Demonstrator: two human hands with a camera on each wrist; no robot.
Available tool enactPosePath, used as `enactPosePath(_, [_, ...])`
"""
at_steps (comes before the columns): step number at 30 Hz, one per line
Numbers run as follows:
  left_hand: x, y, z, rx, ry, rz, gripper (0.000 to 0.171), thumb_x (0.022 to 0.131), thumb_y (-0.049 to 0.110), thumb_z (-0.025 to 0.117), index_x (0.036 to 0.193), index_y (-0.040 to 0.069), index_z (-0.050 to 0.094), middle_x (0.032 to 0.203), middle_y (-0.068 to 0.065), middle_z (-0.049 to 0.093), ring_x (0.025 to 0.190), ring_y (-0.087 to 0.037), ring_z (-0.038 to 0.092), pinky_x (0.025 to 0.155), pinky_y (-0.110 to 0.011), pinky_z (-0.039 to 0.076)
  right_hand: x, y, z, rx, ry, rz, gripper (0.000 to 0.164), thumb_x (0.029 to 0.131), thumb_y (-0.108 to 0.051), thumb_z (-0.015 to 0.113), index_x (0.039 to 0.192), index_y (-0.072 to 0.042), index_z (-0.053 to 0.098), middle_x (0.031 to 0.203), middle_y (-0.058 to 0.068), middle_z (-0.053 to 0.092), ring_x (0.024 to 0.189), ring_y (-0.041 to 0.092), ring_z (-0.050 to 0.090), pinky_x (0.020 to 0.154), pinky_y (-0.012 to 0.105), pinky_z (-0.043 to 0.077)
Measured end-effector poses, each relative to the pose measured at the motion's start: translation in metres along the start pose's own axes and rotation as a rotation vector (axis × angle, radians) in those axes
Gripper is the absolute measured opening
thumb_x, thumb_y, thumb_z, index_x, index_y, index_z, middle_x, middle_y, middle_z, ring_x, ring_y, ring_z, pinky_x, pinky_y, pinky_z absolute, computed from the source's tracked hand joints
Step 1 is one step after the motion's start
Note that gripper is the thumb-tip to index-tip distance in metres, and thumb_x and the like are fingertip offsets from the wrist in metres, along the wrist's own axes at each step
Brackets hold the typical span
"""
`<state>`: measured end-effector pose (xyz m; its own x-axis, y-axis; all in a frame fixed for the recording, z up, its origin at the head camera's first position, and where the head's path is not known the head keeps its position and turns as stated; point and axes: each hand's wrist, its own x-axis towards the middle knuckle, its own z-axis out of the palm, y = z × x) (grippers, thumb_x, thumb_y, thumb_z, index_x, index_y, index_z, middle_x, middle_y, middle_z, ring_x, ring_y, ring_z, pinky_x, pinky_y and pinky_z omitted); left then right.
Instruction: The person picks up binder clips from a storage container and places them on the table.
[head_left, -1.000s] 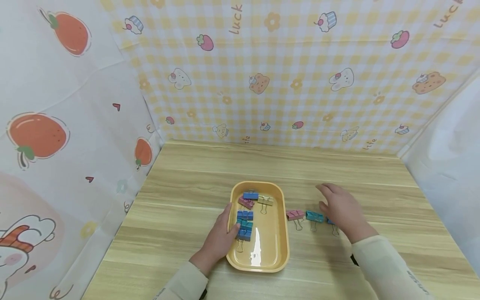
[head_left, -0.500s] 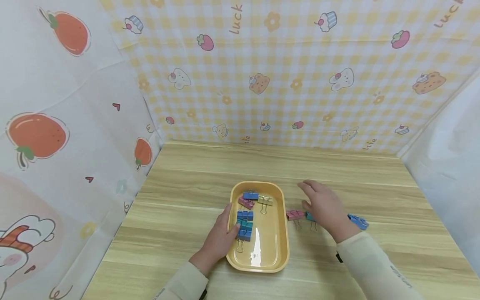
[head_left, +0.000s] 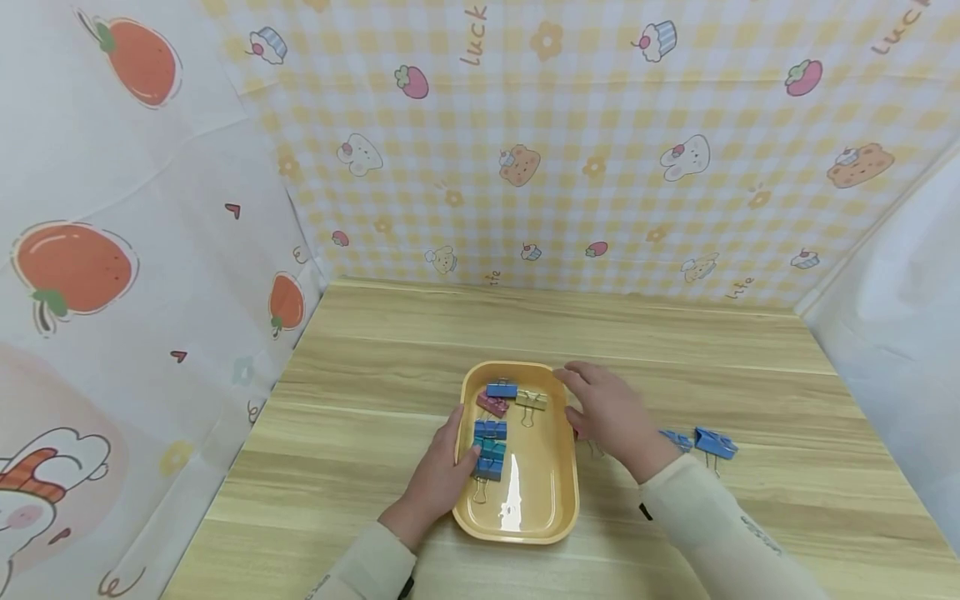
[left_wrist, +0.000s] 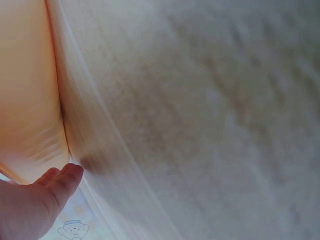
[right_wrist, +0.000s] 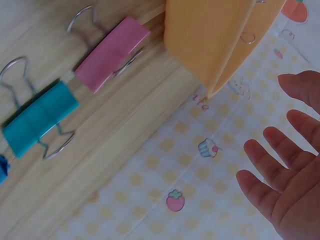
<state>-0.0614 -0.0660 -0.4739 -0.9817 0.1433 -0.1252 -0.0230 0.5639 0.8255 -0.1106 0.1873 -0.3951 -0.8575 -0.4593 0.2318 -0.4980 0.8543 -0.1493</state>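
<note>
My left hand (head_left: 438,471) grips the left wall of a yellow plastic tray (head_left: 568,500), thumb over the rim and fingers along the outside. Inside the tray lie several binder clips, among them a gold clip (head_left: 531,401), a pink clip (head_left: 492,404) and a teal clip (head_left: 491,448). My right hand (head_left: 611,417) hovers by the tray's upper right edge, fingers spread and holding nothing. Below it on the table are a pink binder clip (right_wrist: 112,55) and a teal binder clip (right_wrist: 40,119); in the head view this hand largely hides them.
Two blue binder clips lie to the right of the right hand, the farther blue clip (head_left: 716,443) with its wire handle toward me. The wood-grain table (head_left: 375,333) meets a checked cloth (head_left: 562,208) at the back, and a patterned cloth (head_left: 202,192) hangs on the left.
My right hand has moved left from above the blue clips, past the teal one, to the tray's right edge. Both blue clips now show. The left hand and tray have stayed put.
</note>
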Motion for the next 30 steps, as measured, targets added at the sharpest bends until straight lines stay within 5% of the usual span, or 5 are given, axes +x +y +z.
enactPosePath(30, [-0.001,0.001,-0.001,0.0,-0.006,0.002,0.066,0.092,0.028,0.048,0.145,0.022,0.011,0.143,-0.015,0.026,0.127,-0.034,0.031,0.101,-0.049,0.028,0.024,-0.024,0.04,-0.002,-0.186,-0.038,0.046,0.076,-0.018,0.069,0.12,-0.012,0.056,0.118,0.007,0.052,0.1,0.022,0.056,0.082,0.034,0.049])
